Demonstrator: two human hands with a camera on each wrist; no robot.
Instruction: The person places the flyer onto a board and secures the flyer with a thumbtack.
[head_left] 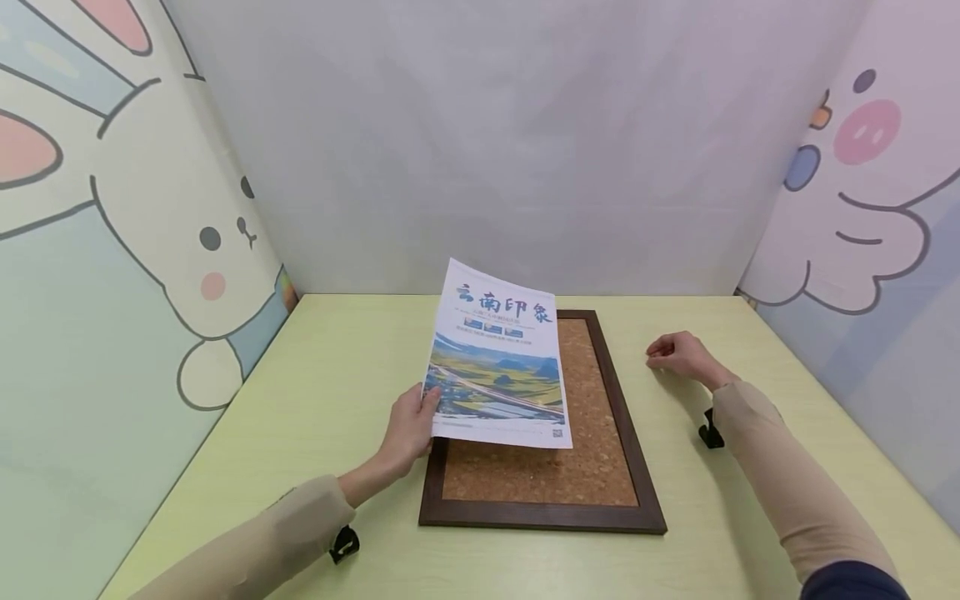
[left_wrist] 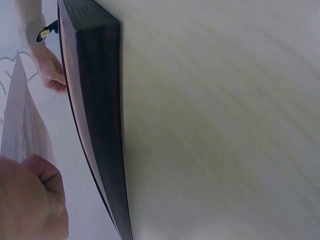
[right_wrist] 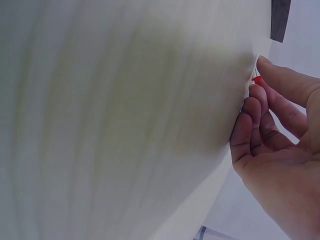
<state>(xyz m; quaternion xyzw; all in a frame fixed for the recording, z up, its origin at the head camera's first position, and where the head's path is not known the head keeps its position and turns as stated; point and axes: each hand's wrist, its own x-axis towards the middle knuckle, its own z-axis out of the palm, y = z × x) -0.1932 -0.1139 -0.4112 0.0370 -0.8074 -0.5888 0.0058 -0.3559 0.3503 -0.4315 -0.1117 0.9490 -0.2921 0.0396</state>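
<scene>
A printed poster [head_left: 495, 367] with a landscape picture and large blue characters tilts up over a brown-framed cork board [head_left: 540, 471]. My left hand [head_left: 412, 423] grips the poster by its lower left edge, thumb on the printed face. In the left wrist view the curled left hand [left_wrist: 32, 200] holds the sheet beside the dark frame. To the right of the board, my right hand [head_left: 686, 357] is low at the tabletop. The right wrist view has a red push pin [right_wrist: 257, 78] pinched at the thumb and forefinger tips, its needle pointing away; the other fingers curl against the table.
The pale wood-grain table [head_left: 337, 358] carries the board near its middle. A grey-white backdrop [head_left: 510, 150] rises behind it. Side panels bear a cartoon rabbit [head_left: 180, 233] on the left and a white cartoon figure [head_left: 847, 233] on the right.
</scene>
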